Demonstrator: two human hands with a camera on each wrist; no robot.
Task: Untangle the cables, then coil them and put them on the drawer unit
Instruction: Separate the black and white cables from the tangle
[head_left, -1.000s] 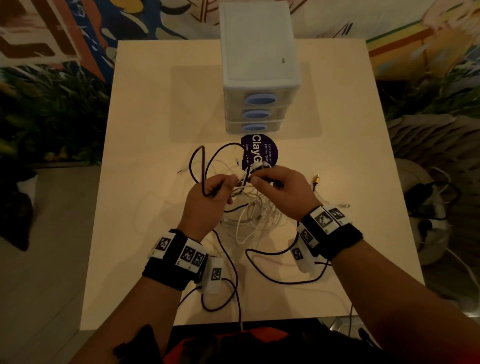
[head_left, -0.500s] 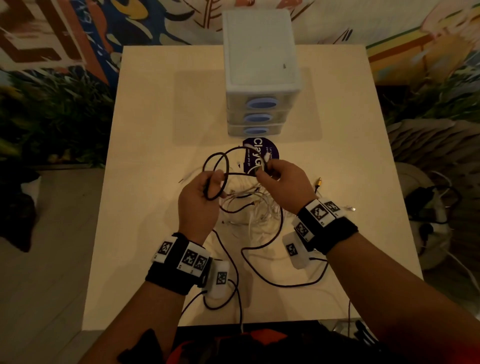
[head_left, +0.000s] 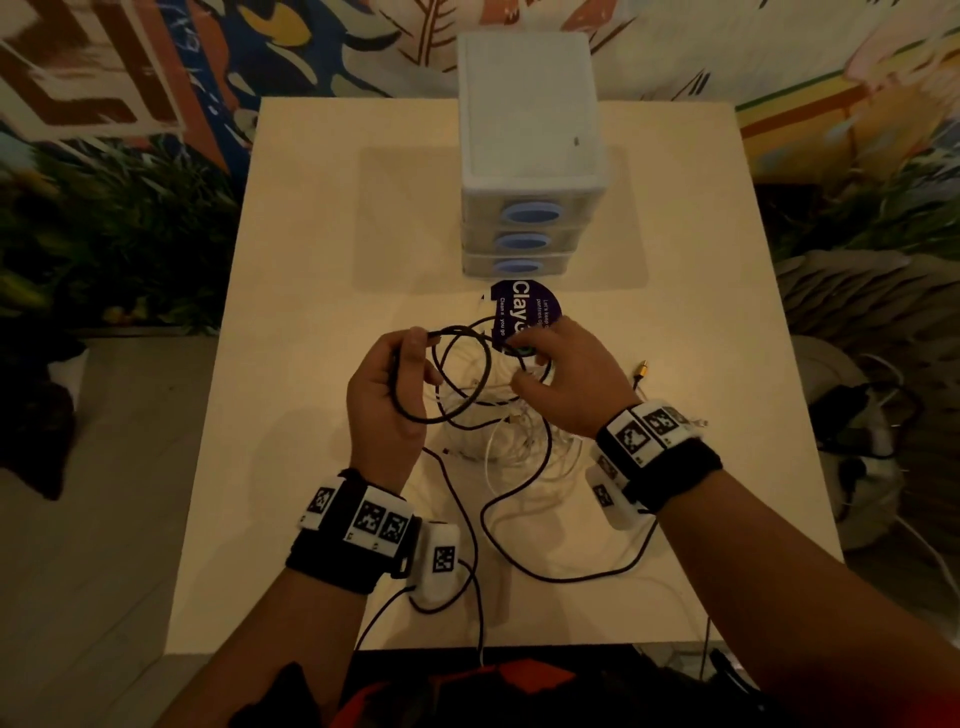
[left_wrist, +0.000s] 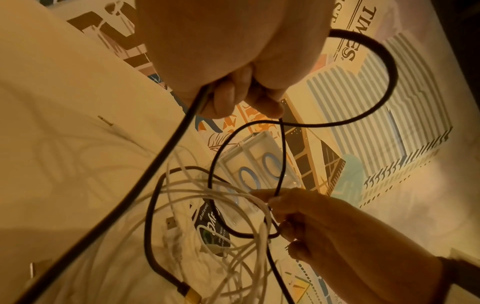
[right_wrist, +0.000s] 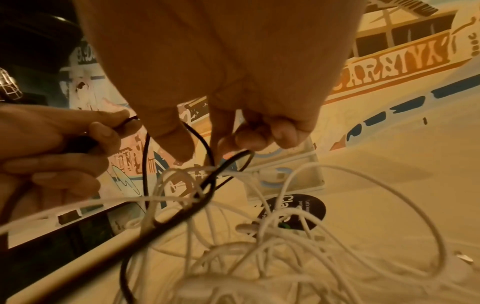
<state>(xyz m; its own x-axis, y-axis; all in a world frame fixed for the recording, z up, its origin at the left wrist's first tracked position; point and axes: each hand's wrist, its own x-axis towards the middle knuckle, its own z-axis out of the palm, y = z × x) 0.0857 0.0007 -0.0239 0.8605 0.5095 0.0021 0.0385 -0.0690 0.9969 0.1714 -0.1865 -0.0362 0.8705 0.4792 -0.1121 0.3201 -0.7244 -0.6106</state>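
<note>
A black cable (head_left: 467, 410) runs in loose loops between my two hands, above a tangle of white cables (head_left: 524, 447) on the table. My left hand (head_left: 410, 358) grips the black loops; in the left wrist view its fingers (left_wrist: 231, 98) curl round the black cable (left_wrist: 389, 72). My right hand (head_left: 530, 364) pinches a strand where the black cable (right_wrist: 207, 185) crosses the white cables (right_wrist: 324, 226). The white drawer unit (head_left: 524, 130) stands behind, its top bare.
A round purple sticker (head_left: 524, 312) lies in front of the drawers. A gold-tipped plug (head_left: 644, 370) rests to the right of my right hand. The beige table (head_left: 322, 260) drops to the floor on the left; a basket with cords (head_left: 857, 431) sits beyond its right edge.
Both hands have risen and moved apart, drawing the black cable out of the tangle into wider loops. The left hand now holds more than one loop.
</note>
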